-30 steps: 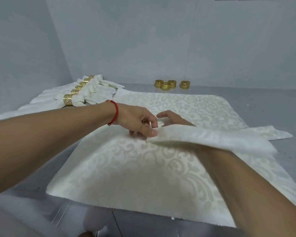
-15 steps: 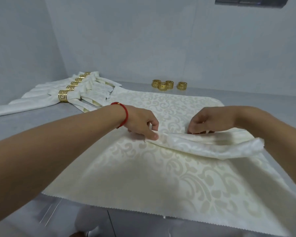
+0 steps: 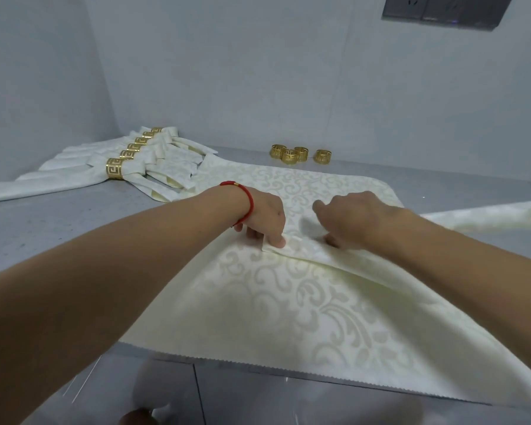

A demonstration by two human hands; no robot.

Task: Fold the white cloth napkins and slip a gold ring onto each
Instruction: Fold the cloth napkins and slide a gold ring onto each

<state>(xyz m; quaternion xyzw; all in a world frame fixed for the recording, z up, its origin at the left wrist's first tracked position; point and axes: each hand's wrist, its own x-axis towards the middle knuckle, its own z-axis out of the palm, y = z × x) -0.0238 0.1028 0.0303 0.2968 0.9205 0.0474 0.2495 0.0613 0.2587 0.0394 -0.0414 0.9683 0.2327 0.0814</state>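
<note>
Currently, the white cloth napkin point(image 3: 304, 302) is lying spread on the grey tabletop point(image 3: 59, 216), its right portion running out of view at 3 o'clock. The left hand point(image 3: 262, 220) is pinching the folded corner of the napkin at centre; its fingertips are partly tucked under the palm. The right hand point(image 3: 350, 219) is pressing on the same fold with curled fingers; whether it is gripping cloth cannot be told, since the fingers are lying hidden beneath the hand. The serrated near edge of the napkin is overhanging the tabletop's front edge at 6 o'clock. At 10 o'clock, finished napkins point(image 3: 83, 170) are lying in an overlapping row, each wearing a gold ring point(image 3: 114, 169); the far ones are hard to separate. At 12 o'clock, four loose gold rings point(image 3: 299, 154) are standing clustered near the wall point(image 3: 258, 72), well apart from both hands. Bare tabletop is showing between the rings and the napkin.
</note>
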